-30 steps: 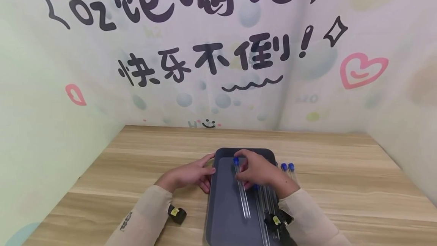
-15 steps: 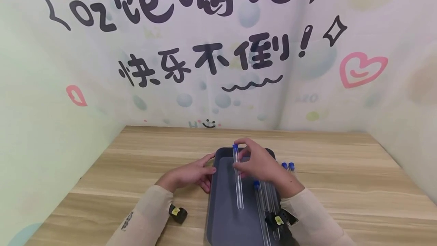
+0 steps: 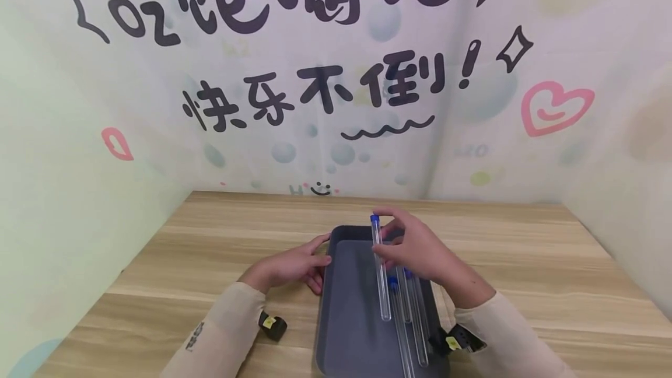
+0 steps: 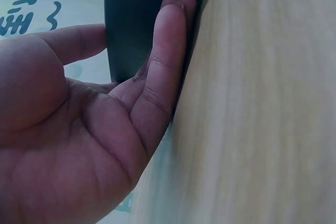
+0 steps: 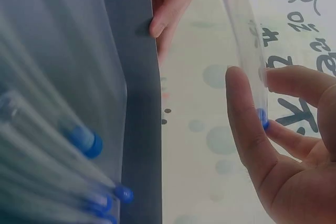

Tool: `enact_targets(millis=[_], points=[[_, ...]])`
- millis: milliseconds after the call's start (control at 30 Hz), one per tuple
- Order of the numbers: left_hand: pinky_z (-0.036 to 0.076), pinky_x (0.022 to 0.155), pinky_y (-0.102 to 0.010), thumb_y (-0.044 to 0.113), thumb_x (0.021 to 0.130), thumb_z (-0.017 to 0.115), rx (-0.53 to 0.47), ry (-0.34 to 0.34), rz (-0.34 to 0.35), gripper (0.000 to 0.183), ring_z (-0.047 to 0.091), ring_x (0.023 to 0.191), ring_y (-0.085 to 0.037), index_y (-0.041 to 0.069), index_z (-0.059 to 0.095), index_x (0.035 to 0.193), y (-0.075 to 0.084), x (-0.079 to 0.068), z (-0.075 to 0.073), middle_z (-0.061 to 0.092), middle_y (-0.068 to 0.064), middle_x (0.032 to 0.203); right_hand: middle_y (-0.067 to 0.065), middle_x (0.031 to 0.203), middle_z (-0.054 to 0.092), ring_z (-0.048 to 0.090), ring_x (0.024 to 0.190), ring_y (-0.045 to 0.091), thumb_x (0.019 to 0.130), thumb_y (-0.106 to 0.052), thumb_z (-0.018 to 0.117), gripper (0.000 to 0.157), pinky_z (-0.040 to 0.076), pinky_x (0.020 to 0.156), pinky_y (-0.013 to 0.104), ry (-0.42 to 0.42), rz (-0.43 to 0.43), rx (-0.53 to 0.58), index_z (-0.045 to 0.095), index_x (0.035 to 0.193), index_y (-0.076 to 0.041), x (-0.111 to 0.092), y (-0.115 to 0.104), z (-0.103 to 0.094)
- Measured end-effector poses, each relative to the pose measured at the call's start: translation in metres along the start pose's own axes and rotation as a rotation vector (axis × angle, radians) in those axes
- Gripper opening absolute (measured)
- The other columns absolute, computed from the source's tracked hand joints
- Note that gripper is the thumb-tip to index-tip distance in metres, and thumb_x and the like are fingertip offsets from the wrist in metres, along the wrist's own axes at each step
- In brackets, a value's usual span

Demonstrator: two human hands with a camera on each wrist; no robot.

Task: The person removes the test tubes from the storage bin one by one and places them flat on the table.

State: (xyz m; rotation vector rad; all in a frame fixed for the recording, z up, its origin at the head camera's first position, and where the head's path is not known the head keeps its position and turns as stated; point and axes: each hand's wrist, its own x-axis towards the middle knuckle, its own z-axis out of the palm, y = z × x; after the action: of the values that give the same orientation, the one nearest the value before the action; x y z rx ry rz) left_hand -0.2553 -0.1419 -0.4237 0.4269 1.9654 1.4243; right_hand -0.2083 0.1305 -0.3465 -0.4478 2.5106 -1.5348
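Observation:
My right hand [image 3: 420, 249] pinches a clear test tube [image 3: 381, 273] near its blue-capped upper end. The tube hangs nearly upright over the dark grey tray [image 3: 341, 319], slightly tilted. In the right wrist view, thumb and fingers meet around the tube [image 5: 247, 30] close to the cap. My left hand [image 3: 294, 267] grips the tray's left wall, thumb at the rim and fingers along the outside, as the left wrist view also shows on the tray wall [image 4: 134, 19]. Several blue-capped tubes [image 3: 402, 331] lie lengthwise in the tray's right part, partly overlapping.
The tray stands on a wood-grain table [image 3: 210, 319]. Behind it rises a printed backdrop [image 3: 252, 156] with large dark lettering. Each wrist carries a small black camera, one of them the left wrist camera [image 3: 273, 326].
My right hand lifts the test tube from low over the tray, then carries it to the right. My left hand stays in place. The forearm now covers tubes seen earlier right of the tray.

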Motion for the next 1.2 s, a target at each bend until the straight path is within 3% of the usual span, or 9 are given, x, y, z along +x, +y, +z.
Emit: enact_targets(millis=[333,700,1200], points=[[0.061,0.071,-0.036,0.02,0.107,0.044,0.004,0.016,0.002,0.065,0.064,0.074,-0.023,0.027,0.01,0.162,-0.001,0.001,0.0,0.061,-0.016,0.095,0.023,0.112,0.053,0.068,0.076,0.024,0.09,-0.004,0.071,0.069,0.062,0.065,0.042,0.002,-0.045,0.041,0.038,0.151,-0.012,-0.019,0.013,-0.02],[0.061,0.072,-0.036,0.02,0.107,0.044,0.008,0.009,0.004,0.065,0.064,0.074,-0.022,0.025,0.009,0.162,0.001,0.001,0.001,0.061,-0.016,0.096,0.023,0.116,0.052,0.068,0.082,0.024,0.092,-0.003,0.068,0.067,0.062,0.063,0.038,0.044,0.034,0.035,0.037,0.151,-0.013,-0.031,0.036,-0.033],[0.061,0.073,-0.036,0.021,0.107,0.044,0.017,0.008,0.002,0.066,0.065,0.076,-0.022,0.026,0.007,0.162,0.002,0.001,0.0,0.061,-0.017,0.099,0.022,0.114,0.052,0.066,0.075,0.022,0.093,-0.005,0.063,0.066,0.062,0.06,0.04,0.084,0.05,-0.009,0.034,0.152,-0.008,-0.027,0.056,-0.053]])
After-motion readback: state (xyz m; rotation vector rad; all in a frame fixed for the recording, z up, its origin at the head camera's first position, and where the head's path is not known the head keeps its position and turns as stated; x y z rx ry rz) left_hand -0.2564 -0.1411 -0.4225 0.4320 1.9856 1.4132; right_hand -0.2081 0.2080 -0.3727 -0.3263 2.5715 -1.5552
